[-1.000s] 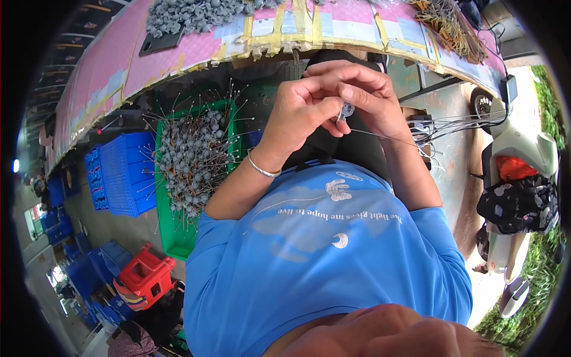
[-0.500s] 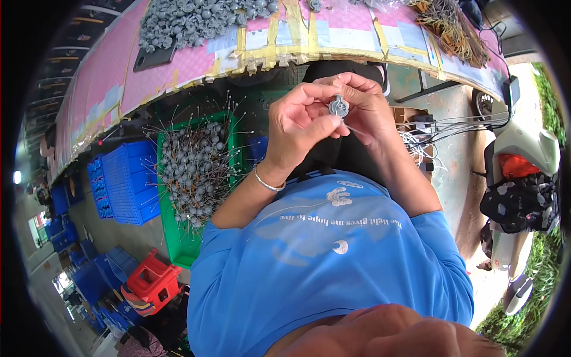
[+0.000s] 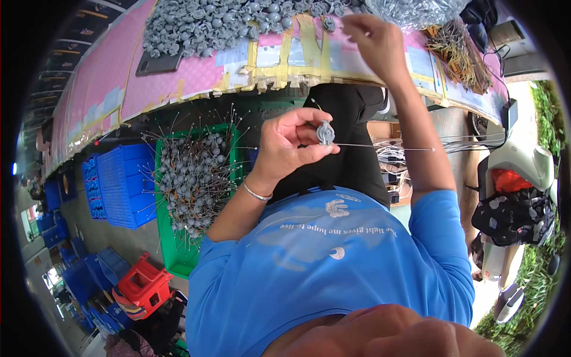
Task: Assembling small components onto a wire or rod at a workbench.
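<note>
Workbench (image 3: 110,77), pink and patched with yellow tape, curving across the upper view. On it: one broad heap of grey moulded pieces (image 3: 199,27); one dark flat slab (image 3: 159,63) at the heap's near edge; one crumpled clear plastic sheet (image 3: 413,11); one bundle of brownish wires (image 3: 457,50).

Beside the person's left side: green crate (image 3: 172,259), filled with grey balls on wires (image 3: 199,172), ends bristling outward; blue crate (image 3: 126,184) beyond it.

Left hand (image 3: 288,140): over the lap, short of the bench edge; pinching one grey piece (image 3: 325,132) between thumb below and forefinger above. From the piece, one thin wire (image 3: 380,146) running rightward, its pale tip across the view of the right forearm.

Right hand (image 3: 380,50): raised above the bench, fingers loosely parted near a lone grey piece (image 3: 329,24); seemingly holding nothing, though motion blur leaves some doubt.

Handling notes, by judgement: pinch best kept at the piece's edges, firm enough to stop it turning, light enough to spare its raised form. Wire best kept straight and clear of the right sleeve, since a snag could bend it or tug the piece askew. Right fingertips best taking a single piece, leaving the heap undisturbed.
</note>
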Motion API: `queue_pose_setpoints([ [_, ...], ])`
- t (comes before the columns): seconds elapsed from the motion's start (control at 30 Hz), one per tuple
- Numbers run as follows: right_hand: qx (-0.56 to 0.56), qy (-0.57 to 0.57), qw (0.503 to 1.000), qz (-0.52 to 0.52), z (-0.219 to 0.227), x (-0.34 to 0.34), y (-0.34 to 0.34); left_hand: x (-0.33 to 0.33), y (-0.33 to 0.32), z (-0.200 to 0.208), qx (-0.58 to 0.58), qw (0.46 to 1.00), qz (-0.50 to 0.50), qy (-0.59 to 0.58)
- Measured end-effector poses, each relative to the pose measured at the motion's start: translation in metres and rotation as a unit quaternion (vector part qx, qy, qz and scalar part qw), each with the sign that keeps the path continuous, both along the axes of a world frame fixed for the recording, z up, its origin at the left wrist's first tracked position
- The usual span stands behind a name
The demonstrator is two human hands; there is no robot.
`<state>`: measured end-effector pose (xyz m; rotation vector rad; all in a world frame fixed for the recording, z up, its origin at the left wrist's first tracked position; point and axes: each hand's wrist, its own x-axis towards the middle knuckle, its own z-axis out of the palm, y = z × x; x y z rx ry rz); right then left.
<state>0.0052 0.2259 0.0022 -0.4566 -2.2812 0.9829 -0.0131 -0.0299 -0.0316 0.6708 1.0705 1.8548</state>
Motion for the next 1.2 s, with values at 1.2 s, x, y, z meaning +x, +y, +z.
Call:
queue_pose_setpoints([
  [1.2,-0.227,0.000,0.963,0.148,0.005,0.115,-0.114,0.013,-0.001,0.008,-0.027,0.987,0.110,0.115],
])
